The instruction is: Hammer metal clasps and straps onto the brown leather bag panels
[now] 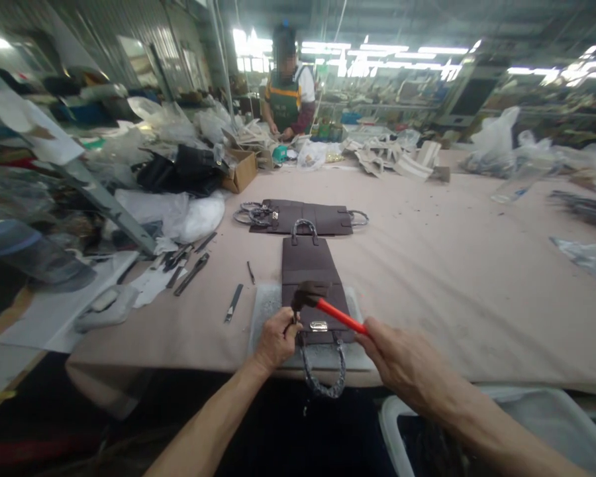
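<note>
My right hand (390,348) is wrapped round the red handle of a hammer (342,317). The hammer's dark head is over the top of a small dark punch-like tool (295,315), pinched upright in my left hand (277,339). Below them a dark brown handbag panel (308,255) lies flat, with a silver metal clasp (318,326) near its front end. One wrapped handle (325,387) hangs over the table edge towards me; another loops at the far end. Under the panel is a grey slab (265,308). My left fingers hide the tool's lower tip.
More brown bag panels (308,217) with wrapped handles lie beyond. Left are a flat blade-like tool (234,303), a thin rod (251,272) and several dark tools (191,275). A cardboard box (241,171) and scraps line the back, where a person (291,93) stands. A white bin (390,424) sits front right.
</note>
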Available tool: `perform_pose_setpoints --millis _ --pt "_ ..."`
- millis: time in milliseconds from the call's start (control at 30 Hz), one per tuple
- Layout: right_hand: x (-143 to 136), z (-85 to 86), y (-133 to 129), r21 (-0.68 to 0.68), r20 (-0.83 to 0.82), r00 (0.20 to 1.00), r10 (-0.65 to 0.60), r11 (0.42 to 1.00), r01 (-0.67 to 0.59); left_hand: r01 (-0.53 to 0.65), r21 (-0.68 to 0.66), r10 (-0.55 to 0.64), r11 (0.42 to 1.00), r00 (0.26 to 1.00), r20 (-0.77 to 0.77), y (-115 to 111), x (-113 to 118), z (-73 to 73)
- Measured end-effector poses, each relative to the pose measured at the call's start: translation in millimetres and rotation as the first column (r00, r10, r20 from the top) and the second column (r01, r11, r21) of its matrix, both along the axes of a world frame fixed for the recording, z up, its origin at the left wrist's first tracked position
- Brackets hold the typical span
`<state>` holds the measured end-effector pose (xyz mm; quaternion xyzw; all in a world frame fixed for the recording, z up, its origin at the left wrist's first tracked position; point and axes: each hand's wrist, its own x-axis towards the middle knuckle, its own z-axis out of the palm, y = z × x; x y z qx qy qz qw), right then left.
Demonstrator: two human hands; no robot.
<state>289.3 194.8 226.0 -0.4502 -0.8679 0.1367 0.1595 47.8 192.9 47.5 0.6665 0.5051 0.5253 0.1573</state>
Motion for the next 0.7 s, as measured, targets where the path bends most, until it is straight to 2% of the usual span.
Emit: perform_pose_setpoints --millis 67,133,200,233,267,333,400,433,567,633,700 --pt "-2.6 11.6 -1.8 0.055 -0.005 1.000 -0.015 0.998 0.015 -0.003 0.000 0.003 1.000 1.000 0.006 -0.2 -0.5 -2.0" --pt "-6.4 19.5 -5.7 0.147 -0.166 0.979 -0.114 0.979 0.139 -0.002 -0.009 0.002 1.000 1.000 0.011 -0.3 -1.4 -4.2" --pt "-9.5 19.5 -9.5 0.219 -0.332 0.927 -0.172 0.942 0.253 0.000 -0.021 0.000 1.000 1.000 0.010 -0.4 -2.5 -6.3" --pt "-9.9 16.5 -10.5 0.234 -0.340 0.927 -0.157 0.941 0.246 0.001 -0.026 -0.001 1.000 1.000 0.005 -0.3 -3.0 -7.2" --pt "-9.4 12.7 -10.5 0.239 -0.291 0.949 -0.124 0.951 0.198 0.000 -0.027 0.000 1.000 1.000 -0.002 -0.3 -3.3 -8.0" --pt "-6.1 6.2 -8.7 0.185 -0.076 0.997 -0.009 0.982 0.023 0.002 -0.030 -0.003 1.000 1.000 -0.012 -0.2 -3.5 -9.4" --pt "-2.3 5.7 -6.8 0.142 0.063 0.996 0.055 0.988 -0.064 0.006 -0.028 -0.007 1.000 1.000 -0.010 -0.1 -3.4 -10.5" --pt "-1.4 7.5 -6.8 0.161 0.052 0.998 0.045 0.986 -0.053 0.008 -0.027 -0.008 1.000 1.000 -0.006 -0.2 -3.3 -10.9" --pt "-6.0 11.3 -12.7 0.263 -0.246 0.965 -0.087 0.953 0.153 0.009 -0.011 -0.009 1.000 1.000 0.005 -0.5 -3.5 -11.0" --pt "-6.7 6.0 -15.1 0.205 -0.183 0.979 -0.084 0.971 0.122 0.008 -0.010 -0.008 1.000 1.000 -0.004 -0.7 -3.7 -10.7" --pt "-0.3 -1.1 -13.9 0.062 0.006 0.999 -0.049 0.997 0.049 0.002 -0.024 -0.002 1.000 1.000 -0.016 -0.9 -4.0 -11.0"
